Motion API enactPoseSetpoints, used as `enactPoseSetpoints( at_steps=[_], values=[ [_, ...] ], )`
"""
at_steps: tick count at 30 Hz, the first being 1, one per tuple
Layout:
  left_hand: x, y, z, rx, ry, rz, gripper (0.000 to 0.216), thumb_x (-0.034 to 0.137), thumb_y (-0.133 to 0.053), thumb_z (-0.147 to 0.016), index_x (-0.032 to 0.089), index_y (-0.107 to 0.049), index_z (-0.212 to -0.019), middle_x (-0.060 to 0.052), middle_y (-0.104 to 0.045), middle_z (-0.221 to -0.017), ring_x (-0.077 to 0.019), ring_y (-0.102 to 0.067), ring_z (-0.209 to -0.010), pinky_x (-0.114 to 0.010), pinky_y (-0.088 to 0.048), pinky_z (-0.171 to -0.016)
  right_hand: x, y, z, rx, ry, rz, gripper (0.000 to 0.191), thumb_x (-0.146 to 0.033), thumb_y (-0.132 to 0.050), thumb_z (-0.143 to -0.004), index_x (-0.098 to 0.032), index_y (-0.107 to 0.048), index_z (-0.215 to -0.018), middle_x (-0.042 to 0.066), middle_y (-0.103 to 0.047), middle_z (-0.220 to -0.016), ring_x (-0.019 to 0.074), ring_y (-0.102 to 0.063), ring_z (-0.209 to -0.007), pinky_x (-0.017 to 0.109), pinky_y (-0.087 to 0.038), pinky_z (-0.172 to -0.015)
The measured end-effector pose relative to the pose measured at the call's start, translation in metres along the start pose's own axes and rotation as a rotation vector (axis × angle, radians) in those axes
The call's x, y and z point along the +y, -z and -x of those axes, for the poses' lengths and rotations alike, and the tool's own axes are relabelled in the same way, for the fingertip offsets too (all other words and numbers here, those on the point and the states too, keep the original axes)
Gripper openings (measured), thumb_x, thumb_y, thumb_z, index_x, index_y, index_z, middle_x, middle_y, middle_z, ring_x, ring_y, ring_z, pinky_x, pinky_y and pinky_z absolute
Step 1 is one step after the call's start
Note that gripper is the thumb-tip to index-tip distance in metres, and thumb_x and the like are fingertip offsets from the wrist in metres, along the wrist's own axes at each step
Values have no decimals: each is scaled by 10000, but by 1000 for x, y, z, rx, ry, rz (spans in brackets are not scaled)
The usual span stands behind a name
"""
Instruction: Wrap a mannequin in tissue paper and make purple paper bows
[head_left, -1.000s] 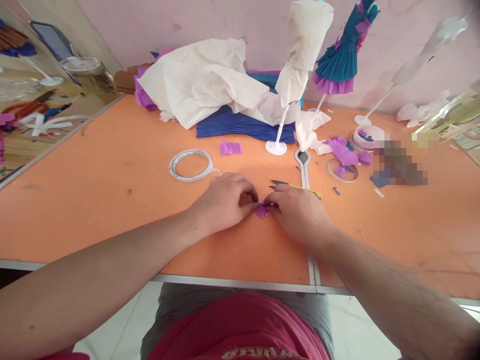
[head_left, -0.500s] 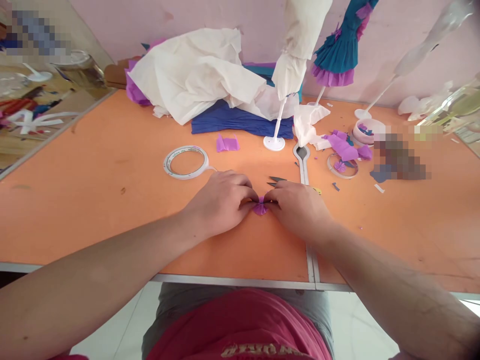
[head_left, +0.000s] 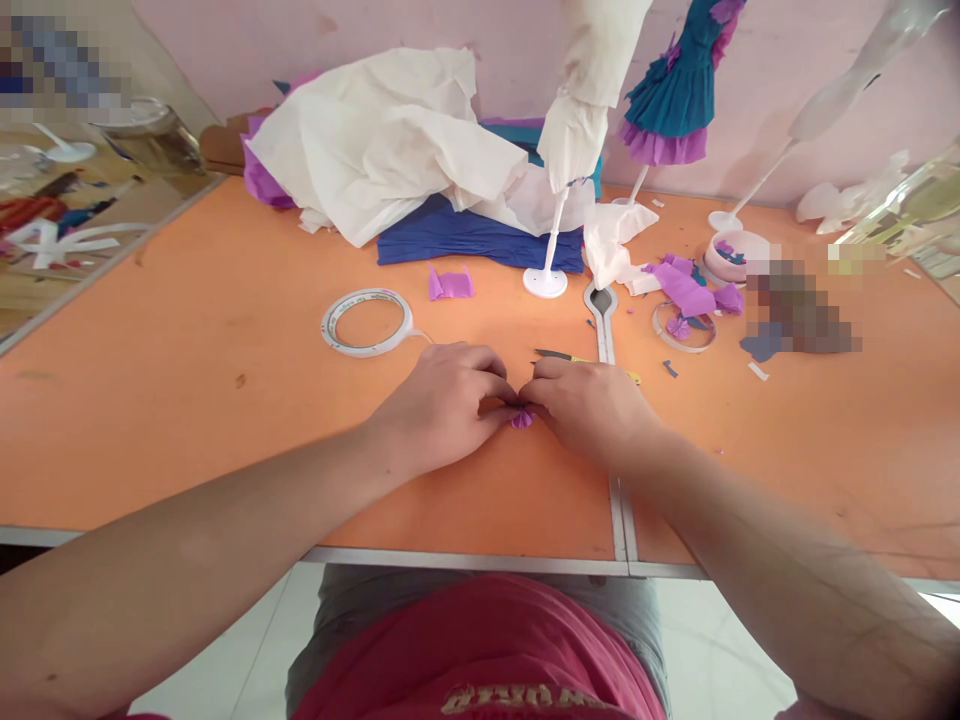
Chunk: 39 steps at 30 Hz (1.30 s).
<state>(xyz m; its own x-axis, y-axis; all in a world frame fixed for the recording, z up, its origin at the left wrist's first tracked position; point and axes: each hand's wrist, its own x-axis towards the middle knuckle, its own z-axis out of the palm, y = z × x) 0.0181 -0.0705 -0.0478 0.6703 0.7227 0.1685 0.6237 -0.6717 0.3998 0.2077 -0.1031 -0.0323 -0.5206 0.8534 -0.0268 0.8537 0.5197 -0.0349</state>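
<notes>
A small gathered piece of purple crepe paper (head_left: 522, 419) is pinched between both hands, its lower edge fanned out in pleats. My left hand (head_left: 454, 403) grips it from the left, thumb and fingers pressed together. From the right, my right hand (head_left: 589, 410) closes on it the same way, the fingertips of both hands almost meeting. Just beyond my right hand lie scissors (head_left: 553, 354), partly covered by it. A roll of white tape (head_left: 367, 322) rests beyond my left hand, its loose end trailing toward my fingers. A flat purple paper piece (head_left: 451, 285) lies farther back.
White paper (head_left: 375, 150) is heaped over folded blue crepe paper (head_left: 480, 240) at the back. Stands hold a white-wrapped form (head_left: 574, 140) and a teal-and-purple paper dress (head_left: 671, 100). Purple scraps (head_left: 686, 290) and a pink tape roll (head_left: 735, 258) lie to the right on the orange table (head_left: 187, 400).
My fingertips have drawn closer together over the purple paper, and less of its upper part shows. The view has shifted slightly.
</notes>
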Motion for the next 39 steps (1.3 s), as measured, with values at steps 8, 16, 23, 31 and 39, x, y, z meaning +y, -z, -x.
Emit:
enactPoseSetpoints(
  at_steps=[8,16,23,31,39],
  values=[
    [-5,0,-6,-3,15,-4,204,332,-574,-836,228,-749,-825,-30,-663,-849,-200,-571,-825,-365,-429,-783,7,0,-6,-42,48,-8,251,-184,-443,-924,-238,-678,-991,10,-632,-944,119,-591,-746,268,-231,-501],
    [-10,9,-4,-84,47,115,189,392,-615,-814,264,-742,-872,-11,-688,-895,-207,-599,-890,-369,-441,-845,8,7,1,70,-95,-156,248,-273,-474,-916,-277,-715,-974,-4,-680,-953,149,-620,-856,254,-315,-596],
    [-9,11,-4,-83,63,121,159,364,-630,-799,241,-725,-831,-17,-699,-880,-216,-600,-870,-393,-442,-830,-7,0,-4,5,-120,-151,222,-327,-495,-921,-236,-695,-954,22,-671,-919,159,-622,-868,254,-297,-552],
    [-14,9,-5,-96,80,71,153,341,-586,-796,273,-721,-815,-1,-689,-880,-217,-601,-897,-368,-451,-821,-1,0,-3,16,-169,-228,171,-288,-511,-896,-246,-674,-923,-1,-657,-917,144,-617,-828,249,-332,-575],
    [-12,8,-7,-47,76,64,160,300,-562,-806,276,-719,-823,-4,-701,-874,-217,-608,-878,-375,-454,-824,-7,2,-4,4,-214,-175,195,-282,-497,-893,-259,-690,-911,6,-656,-902,157,-623,-810,255,-346,-561]
  ],
)
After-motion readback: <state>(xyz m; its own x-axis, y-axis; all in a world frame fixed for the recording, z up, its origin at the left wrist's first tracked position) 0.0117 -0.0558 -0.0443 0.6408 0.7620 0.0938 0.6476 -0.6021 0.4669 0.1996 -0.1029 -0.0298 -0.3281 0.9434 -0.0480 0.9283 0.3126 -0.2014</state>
